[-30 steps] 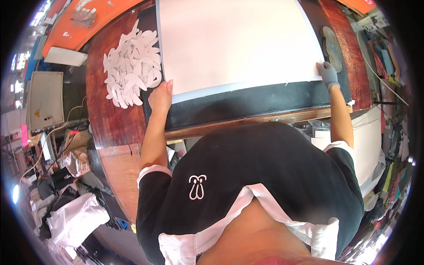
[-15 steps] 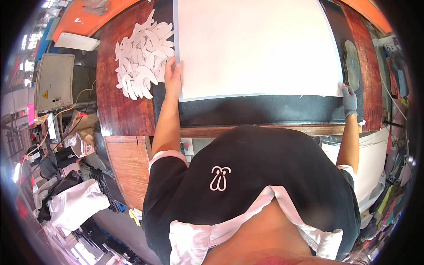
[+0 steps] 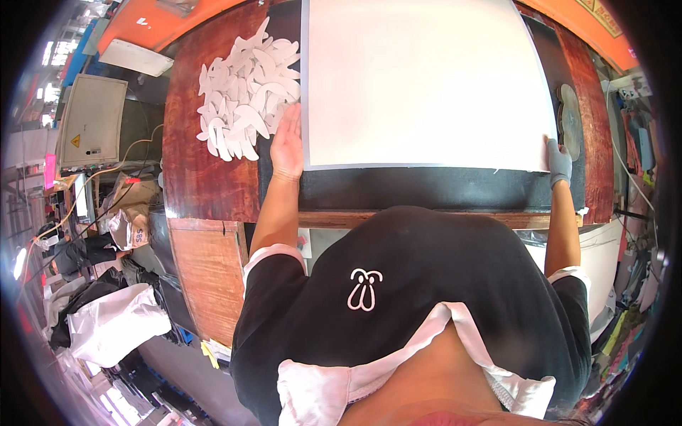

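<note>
A large white sheet (image 3: 426, 92) with a pale grey border lies over a black board (image 3: 398, 188) on the table. My bare left hand (image 3: 286, 145) is at the sheet's left edge, fingers stretched out together and palm showing. My right hand (image 3: 560, 162), in a grey glove with bare fingertips, grips the sheet at its near right corner; part of its fingers is hidden. A heap of white curved cut pieces (image 3: 252, 96) sits left of the sheet, just beyond my left hand. Past my right hand lies a flat greyish-green, wavy-edged plate (image 3: 569, 121).
The reddish-brown wooden table (image 3: 206, 184) has an orange machine frame (image 3: 142, 28) along its far side. A grey electrical box (image 3: 92, 121) with loose cables stands at the left. Bags and a white cloth (image 3: 117, 326) crowd the lower left.
My left hand has gone from holding the sheet's left edge to lying flat with the palm turned up. My right hand keeps to the near right corner. The whole view has shifted slightly.
</note>
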`<state>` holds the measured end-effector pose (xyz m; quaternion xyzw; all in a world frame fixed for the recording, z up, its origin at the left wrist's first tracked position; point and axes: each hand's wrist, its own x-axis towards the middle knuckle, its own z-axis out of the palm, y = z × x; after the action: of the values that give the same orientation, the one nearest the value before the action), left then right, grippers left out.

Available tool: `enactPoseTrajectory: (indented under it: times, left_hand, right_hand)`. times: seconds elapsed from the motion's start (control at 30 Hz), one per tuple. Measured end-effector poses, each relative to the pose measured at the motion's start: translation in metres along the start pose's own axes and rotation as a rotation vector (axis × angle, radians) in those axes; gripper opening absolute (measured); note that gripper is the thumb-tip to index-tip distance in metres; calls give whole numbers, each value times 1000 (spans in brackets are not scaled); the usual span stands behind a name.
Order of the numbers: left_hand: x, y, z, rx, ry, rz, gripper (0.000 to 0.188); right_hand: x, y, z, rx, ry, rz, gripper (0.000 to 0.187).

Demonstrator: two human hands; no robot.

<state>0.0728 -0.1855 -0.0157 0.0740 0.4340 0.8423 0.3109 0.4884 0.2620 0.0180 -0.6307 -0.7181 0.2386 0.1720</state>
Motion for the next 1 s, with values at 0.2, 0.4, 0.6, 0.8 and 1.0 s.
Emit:
enactPoseTrajectory:
  times: [0.2,0.4,0.6,0.8,1.0]
  left_hand:
    - [-25,-2,8,92,-18,30,49]
    - [-23,-6,20,938,91,-175,53]
    - [-18,-43,32,1854,-115,593,61]
    - [4,-44,31,1798,-121,646,56]
    - [-7,-34,28,1687,26,709,55]
  right_hand:
    - [-22,2,-8,-57,-9,71,61]
    - [-23,23,-8,-7,-11,21,61]
    - [-15,57,21,-61,240,-144,67]
    - [-33,17,31,-402,393,-426,28]
    - [3,-39,16,-140,-125,28,53]
